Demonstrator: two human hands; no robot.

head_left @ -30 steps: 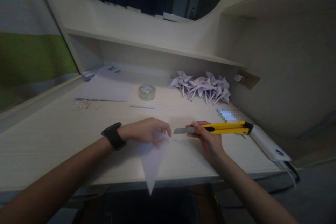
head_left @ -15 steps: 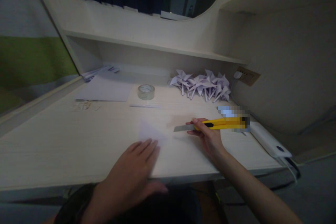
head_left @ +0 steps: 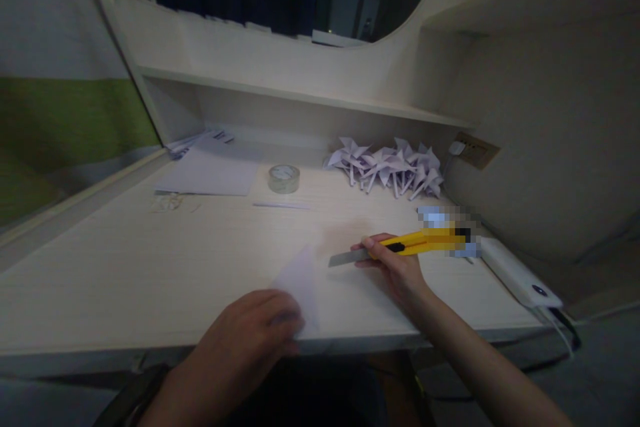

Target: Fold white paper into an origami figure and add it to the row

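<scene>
"Although the paper pinwheels [head_left: 387, 163] at the back of the worktop [head_left: 125, 267] look complete, heads on their stems, what about the piece up front?"

"That one seems to be at an early stage. The white paper piece [head_left: 301, 273] is near the front edge, triangular in outline, probably folded. I see no pinwheel blades on it."

"Is the left hand [head_left: 245, 330] gripping it?"

"Its fingers are curled over the paper's near left side, but blur and overlap hide the contact, so I can't tell whether they're clamped on it or just resting there."

"And the right hand [head_left: 397, 270]?"

"Its fingers are clamped around the yellow cutter [head_left: 420, 239], blade out and pointing left, just beside the paper and apart from it. No cut is being made."

"So what's left over?"

"A thin white stick [head_left: 280, 205] lies unattached, near the roll of clear tape [head_left: 284, 179]. The sheets of paper [head_left: 210, 170] at the back left look uncut. I'd judge the batch well along, with this piece unfinished."
</scene>
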